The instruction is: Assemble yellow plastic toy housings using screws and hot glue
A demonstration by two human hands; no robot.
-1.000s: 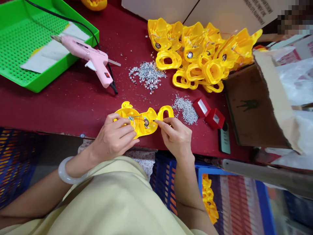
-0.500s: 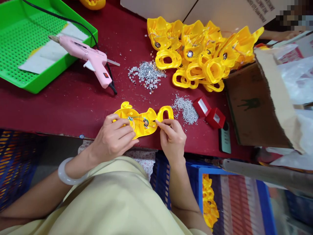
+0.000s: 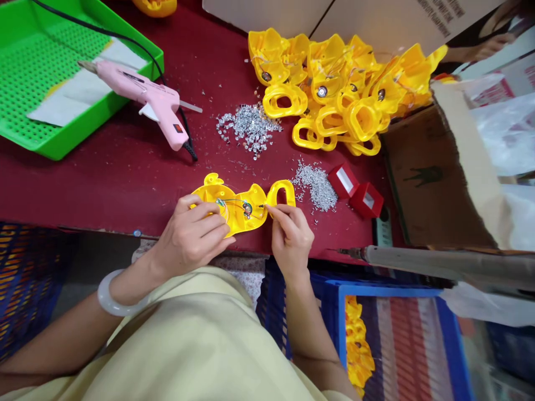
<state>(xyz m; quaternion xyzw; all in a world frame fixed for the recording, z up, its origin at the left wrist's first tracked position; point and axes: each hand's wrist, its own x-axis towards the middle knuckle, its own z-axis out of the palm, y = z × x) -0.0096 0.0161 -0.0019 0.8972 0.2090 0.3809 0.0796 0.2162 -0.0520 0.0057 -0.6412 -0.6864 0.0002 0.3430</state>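
A yellow plastic toy shell half point(image 3: 244, 223) lies open side up at the table's near edge, with wires, a small green board and a round metal part inside. My left hand point(image 3: 194, 231) is closed around its left end. At the neck by the ring-shaped handle point(image 3: 281, 195), my right hand point(image 3: 291, 234) pinches with thumb and forefinger. A tiny dark piece on a wire shows at those fingertips; its kind is too small to make out. Just right of the handle lies a heap of small screws point(image 3: 317, 186).
A pink glue gun point(image 3: 146, 97) leans on a green tray point(image 3: 69, 142). Behind are small silvery pieces point(image 3: 253, 128) and stacked yellow shells point(image 3: 334, 83). Red boxes point(image 3: 366, 200), a cardboard box point(image 3: 430, 178) and a grey bar-like tool point(image 3: 418, 262) stand right. A blue crate point(image 3: 340, 328) sits below.
The grey bar-like tool at the right has swung up over the table edge, by the phone. Both my hands keep their hold on the shell, almost unmoved; the view has shifted slightly.
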